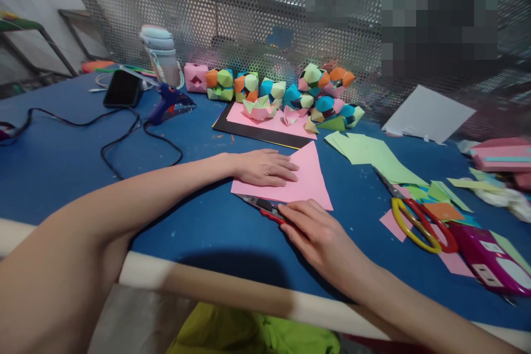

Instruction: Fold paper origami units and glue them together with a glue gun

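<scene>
A sheet of pink paper (309, 177) lies on the blue tabletop in front of me. My left hand (265, 167) rests flat on it, palm down, fingers stretched to the right. Along the paper's near edge, my right hand (313, 229) grips a utility knife (267, 210) with a red and black body. The knife's tip points left, close to the paper's near left corner. Whether the blade touches the paper I cannot tell. Part of the sheet is hidden under my left hand.
Folded paper balls (246, 87) line the back by a perforated metal screen (249, 0). A glue gun (168, 102), phone (123, 88) and bottle (161, 55) stand back left. Scissors (418, 227), paper scraps (443, 210), green sheets (371, 152) and a purple power strip (489, 257) lie right.
</scene>
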The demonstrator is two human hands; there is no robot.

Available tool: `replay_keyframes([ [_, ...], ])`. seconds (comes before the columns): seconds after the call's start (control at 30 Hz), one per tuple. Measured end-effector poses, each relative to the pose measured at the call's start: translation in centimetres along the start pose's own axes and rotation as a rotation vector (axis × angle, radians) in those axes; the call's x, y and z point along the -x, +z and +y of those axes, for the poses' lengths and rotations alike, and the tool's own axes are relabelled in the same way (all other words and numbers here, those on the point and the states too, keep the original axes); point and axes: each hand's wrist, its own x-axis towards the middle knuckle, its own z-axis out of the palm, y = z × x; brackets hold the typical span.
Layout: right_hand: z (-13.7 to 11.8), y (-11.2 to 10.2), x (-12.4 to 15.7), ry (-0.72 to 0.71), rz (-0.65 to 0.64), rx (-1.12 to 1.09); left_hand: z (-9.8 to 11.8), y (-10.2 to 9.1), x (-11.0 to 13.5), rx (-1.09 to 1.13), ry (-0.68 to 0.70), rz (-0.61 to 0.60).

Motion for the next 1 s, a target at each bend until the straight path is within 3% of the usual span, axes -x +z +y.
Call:
replay_keyframes([
  [0.23, -0.9, 0.5, -0.3, -0.082, 0.002, -0.038, -0.1, 0.1, 0.0, 0.007, -0.008, -0.001],
  [0.4, -0.1, -1.9, 1.4, -0.081, 0.087, -0.035, -0.4, 0.4, 0.0, 0.018, 0.020, 0.040],
  [0.57, 4.8, -5.7, 2.6, 0.185, 0.310, 0.124, -0.1, -0.3, -0.1, 0.060, -0.041, 0.037],
  [0.73, 11.7, -8.6, 1.0, 0.572, 0.350, 0.354, 0.8, -1.5, -0.2, 0.048, -0.133, -0.040],
  [0.9, 16.2, -8.8, -0.5, 0.824, 0.192, 0.641, 2.0, -2.3, -0.5, -0.008, -0.232, -0.024],
  [1.0, 17.0, -7.8, -0.5, 0.837, 0.035, 0.677, 2.4, -2.6, -0.6, -0.038, -0.253, 0.002],
])
